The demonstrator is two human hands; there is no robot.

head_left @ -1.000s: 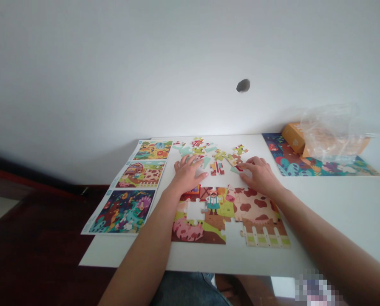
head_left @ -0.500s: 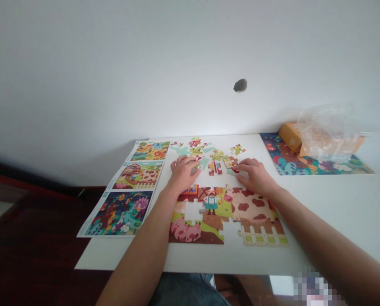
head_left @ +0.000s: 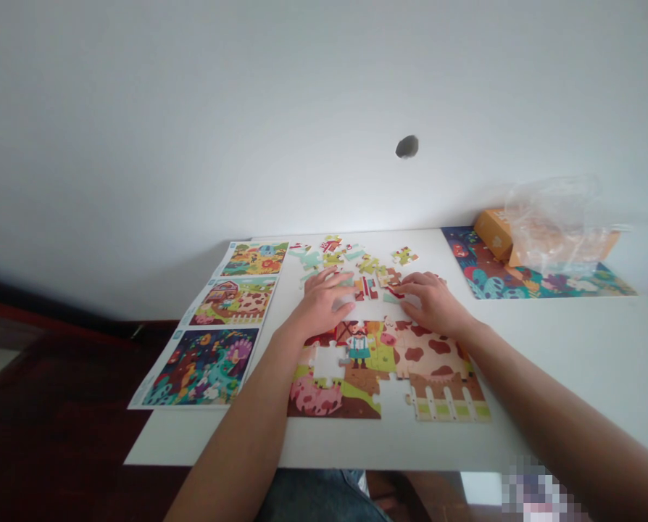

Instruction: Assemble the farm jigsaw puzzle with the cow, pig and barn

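My left hand (head_left: 324, 303) lies over the left part of the loose pieces, fingers spread, just above the joined puzzle. My right hand (head_left: 433, 299) rests with its fingers apart, the fingertips beside a red and pale green piece (head_left: 394, 292). Between the hands are red pieces (head_left: 368, 288) and a brown piece (head_left: 388, 276). Nearer to me lies the partly joined farm puzzle (head_left: 435, 353), with a cow, a farmer and a pink pig. It has a gap above the pig and another left of the white fence.
A printed sheet with three pictures (head_left: 264, 317) lies on the left of the white table (head_left: 552, 362). More loose pieces (head_left: 405, 255) lie near the wall. At the back right, an orange box (head_left: 492, 235) and a clear plastic bag (head_left: 555, 225) stand on a dark patterned puzzle (head_left: 563, 285).
My left hand has shifted a little to the right and towards me, its fingers more spread. My right hand has hardly moved. The view has shifted slightly.
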